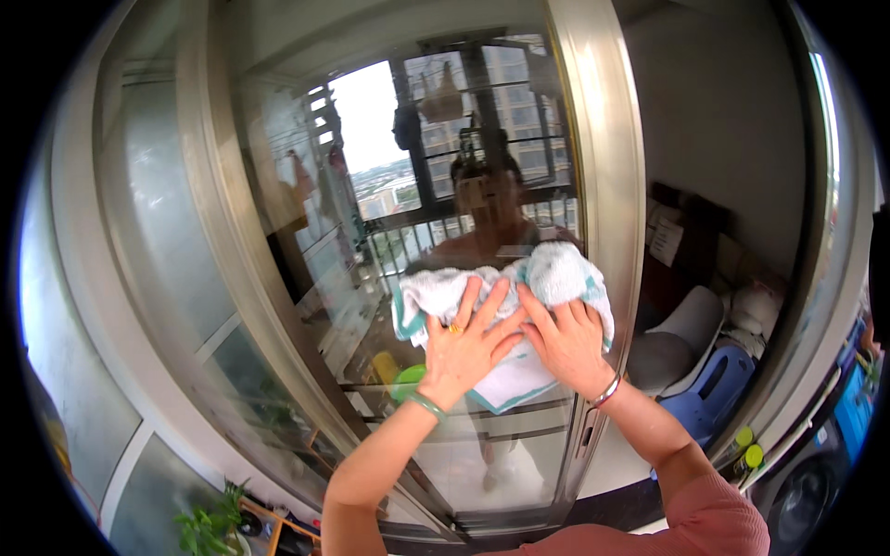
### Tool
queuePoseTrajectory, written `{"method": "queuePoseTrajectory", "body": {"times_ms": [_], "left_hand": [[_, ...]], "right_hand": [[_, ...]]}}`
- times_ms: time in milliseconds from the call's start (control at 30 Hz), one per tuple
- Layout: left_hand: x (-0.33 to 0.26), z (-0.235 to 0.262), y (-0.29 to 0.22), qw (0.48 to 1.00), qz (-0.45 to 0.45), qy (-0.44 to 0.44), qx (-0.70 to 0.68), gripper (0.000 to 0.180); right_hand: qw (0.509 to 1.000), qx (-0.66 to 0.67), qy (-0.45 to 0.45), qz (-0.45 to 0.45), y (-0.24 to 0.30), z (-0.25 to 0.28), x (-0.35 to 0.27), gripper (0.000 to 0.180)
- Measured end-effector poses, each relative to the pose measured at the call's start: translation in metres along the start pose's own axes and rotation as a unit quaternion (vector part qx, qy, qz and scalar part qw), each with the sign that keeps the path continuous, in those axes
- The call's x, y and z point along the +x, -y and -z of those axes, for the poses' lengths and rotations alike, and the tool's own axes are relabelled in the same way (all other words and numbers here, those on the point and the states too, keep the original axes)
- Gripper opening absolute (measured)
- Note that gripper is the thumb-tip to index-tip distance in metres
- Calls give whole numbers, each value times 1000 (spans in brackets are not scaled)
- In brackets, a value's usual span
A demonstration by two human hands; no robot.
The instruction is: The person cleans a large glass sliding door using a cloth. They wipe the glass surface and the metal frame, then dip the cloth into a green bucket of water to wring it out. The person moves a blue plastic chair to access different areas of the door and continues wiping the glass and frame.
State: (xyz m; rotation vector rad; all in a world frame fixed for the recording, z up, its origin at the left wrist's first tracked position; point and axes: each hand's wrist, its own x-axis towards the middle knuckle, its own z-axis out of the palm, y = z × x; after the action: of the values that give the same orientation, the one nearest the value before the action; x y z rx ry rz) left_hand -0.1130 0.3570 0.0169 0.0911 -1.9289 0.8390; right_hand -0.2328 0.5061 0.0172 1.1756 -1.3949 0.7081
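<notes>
A white towel (pixel 516 378) with green edging is pressed against the glass pane (pixel 371 120) of a sliding door, bunched along its top and hanging to a point below. My left hand (pixel 468 345) lies on it with fingers spread, a yellow ring on one finger and a green bangle at the wrist. Beside it, my right hand (pixel 572 347) rests flat on the towel's right part, fingers stretched upward, with a silvery bangle at that wrist. A thick fold of the towel bulges above the right fingers. Both palms are hidden against the cloth.
The metal door frame (pixel 607 176) stands right of the towel, with a recessed handle (pixel 586 434) low down. Through the opening at right are a blue plastic chair (pixel 709 394) and a grey-white seat (pixel 691 334). A washing machine (pixel 805 496) stands lower right, a green plant (pixel 209 528) lower left.
</notes>
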Motion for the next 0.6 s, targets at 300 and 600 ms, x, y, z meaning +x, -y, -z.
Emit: {"method": "queuePoseTrajectory", "body": {"times_ms": [300,600], "left_hand": [[185,62,129,985,0,-161,64,50],[157,49,124,982,60,-163,70,51]], "right_hand": [[966,-67,-244,57,-32,-1,221,57],[974,-58,-210,61,-24,-13,214,57]]}}
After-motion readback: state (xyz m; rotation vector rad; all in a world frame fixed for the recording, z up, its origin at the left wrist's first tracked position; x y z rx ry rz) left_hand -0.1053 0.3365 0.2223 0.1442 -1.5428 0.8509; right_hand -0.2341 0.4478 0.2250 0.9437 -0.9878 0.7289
